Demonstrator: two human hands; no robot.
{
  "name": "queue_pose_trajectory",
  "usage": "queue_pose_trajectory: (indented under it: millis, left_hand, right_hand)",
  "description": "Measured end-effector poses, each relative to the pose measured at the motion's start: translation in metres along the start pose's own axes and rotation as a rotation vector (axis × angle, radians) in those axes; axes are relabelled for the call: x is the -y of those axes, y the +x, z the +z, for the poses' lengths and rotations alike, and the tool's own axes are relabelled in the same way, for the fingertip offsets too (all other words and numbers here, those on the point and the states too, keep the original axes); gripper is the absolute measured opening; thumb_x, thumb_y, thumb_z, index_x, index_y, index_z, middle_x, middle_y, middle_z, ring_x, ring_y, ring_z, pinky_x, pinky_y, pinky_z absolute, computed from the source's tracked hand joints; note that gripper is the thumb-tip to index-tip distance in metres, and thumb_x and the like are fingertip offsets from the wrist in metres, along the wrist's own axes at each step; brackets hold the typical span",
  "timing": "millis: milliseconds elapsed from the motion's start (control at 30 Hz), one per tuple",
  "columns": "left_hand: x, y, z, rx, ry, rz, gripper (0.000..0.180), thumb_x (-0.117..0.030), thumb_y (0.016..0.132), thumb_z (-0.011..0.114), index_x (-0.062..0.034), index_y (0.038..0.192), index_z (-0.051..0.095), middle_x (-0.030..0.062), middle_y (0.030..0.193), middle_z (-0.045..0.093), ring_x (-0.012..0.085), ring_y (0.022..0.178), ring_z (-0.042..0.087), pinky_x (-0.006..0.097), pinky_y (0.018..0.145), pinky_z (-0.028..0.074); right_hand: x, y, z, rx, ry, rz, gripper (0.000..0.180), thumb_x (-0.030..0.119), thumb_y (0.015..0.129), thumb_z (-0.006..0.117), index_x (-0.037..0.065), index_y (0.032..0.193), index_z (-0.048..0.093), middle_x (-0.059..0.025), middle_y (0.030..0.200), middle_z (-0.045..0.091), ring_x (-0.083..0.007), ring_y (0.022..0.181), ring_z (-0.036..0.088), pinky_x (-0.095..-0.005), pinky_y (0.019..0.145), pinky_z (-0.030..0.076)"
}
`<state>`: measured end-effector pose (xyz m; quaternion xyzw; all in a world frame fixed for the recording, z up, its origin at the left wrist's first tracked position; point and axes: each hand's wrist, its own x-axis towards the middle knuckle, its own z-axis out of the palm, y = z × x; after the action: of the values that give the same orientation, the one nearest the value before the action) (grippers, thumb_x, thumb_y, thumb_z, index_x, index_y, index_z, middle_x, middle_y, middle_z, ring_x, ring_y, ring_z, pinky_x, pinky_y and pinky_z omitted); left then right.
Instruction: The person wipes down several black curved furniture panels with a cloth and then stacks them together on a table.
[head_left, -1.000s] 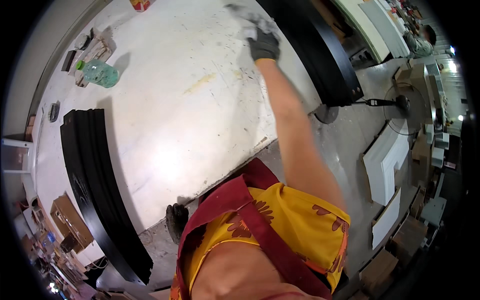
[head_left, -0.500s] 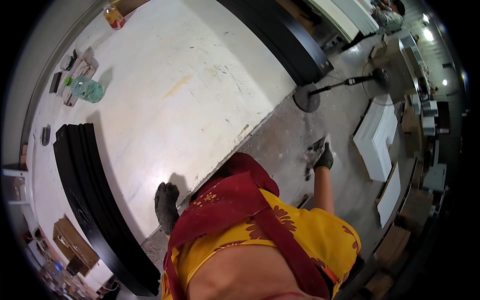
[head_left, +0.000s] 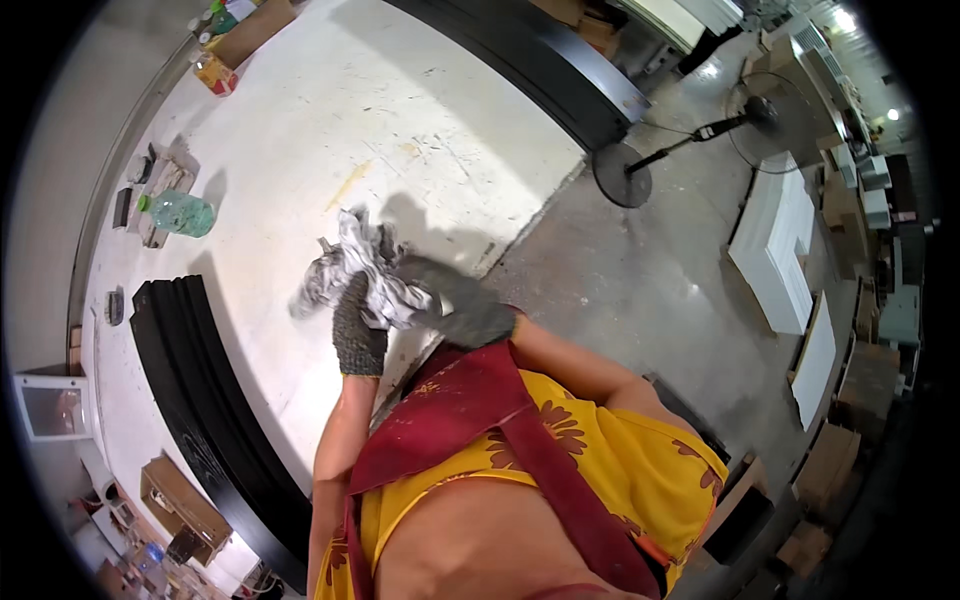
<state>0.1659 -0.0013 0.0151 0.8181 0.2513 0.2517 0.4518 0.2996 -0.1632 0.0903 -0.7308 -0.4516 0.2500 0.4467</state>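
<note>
A crumpled white and grey cloth (head_left: 370,262) is bunched between my two gloved hands, above the near edge of the white table (head_left: 290,130). My left hand (head_left: 358,335), in a dark grey knit glove, is closed on the cloth from below. From the right, my right hand (head_left: 465,305), also gloved and smeared by motion, grips the other side of it. To the left of my hands lies a long black moulded piece (head_left: 215,400), and a second black moulded piece (head_left: 530,60) runs along the far right of the table.
A green-capped bottle (head_left: 180,213) lies at the table's left, with an orange-labelled bottle (head_left: 214,74) farther back. A stand fan (head_left: 690,140) is on the floor at right. White panels (head_left: 775,250) and several cardboard boxes (head_left: 828,465) line the right side.
My right hand has come in from out over the floor, and my left hand has moved up from the table edge. Both now hold the bunched cloth over the table.
</note>
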Motion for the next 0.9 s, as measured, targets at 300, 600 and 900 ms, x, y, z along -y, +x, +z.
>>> queue_pose_trajectory:
  millis: [300,600,900]
  left_hand:
    - [-0.009,0.273,-0.073,0.097,-1.414,-0.408,0.038,-0.028,0.091,0.057,-0.0055,0.122,0.057,0.0124,0.117,0.063,0.0271,0.11,0.059,0.042,0.1,0.044]
    - [0.07,0.243,0.014,-0.297,-1.06,-0.558,0.054,-0.028,0.094,0.052,-0.0115,0.143,0.036,0.0119,0.123,0.052,0.026,0.102,0.053,0.044,0.093,0.043]
    - [-0.065,0.132,0.2,0.398,-1.137,-0.629,0.041,-0.01,0.093,0.054,-0.0098,0.134,0.049,0.0061,0.13,0.054,0.0223,0.125,0.046,0.037,0.107,0.036]
  right_hand:
    - [-0.163,-0.065,-0.212,-1.317,0.531,0.359,0.036,0.028,0.092,0.06,0.011,0.123,0.061,-0.0037,0.117,0.064,-0.0195,0.102,0.06,-0.0374,0.084,0.046]
    - [-0.208,-0.047,-0.307,-1.095,0.65,0.481,0.068,0.064,0.092,0.037,0.018,0.143,0.041,-0.006,0.145,0.042,-0.0276,0.129,0.039,-0.0465,0.104,0.03]
    - [-0.342,-0.006,-0.344,-0.635,-0.45,-0.101,0.046,0.026,0.087,0.056,0.008,0.129,0.052,-0.0138,0.14,0.045,-0.0332,0.129,0.04,-0.0441,0.106,0.033]
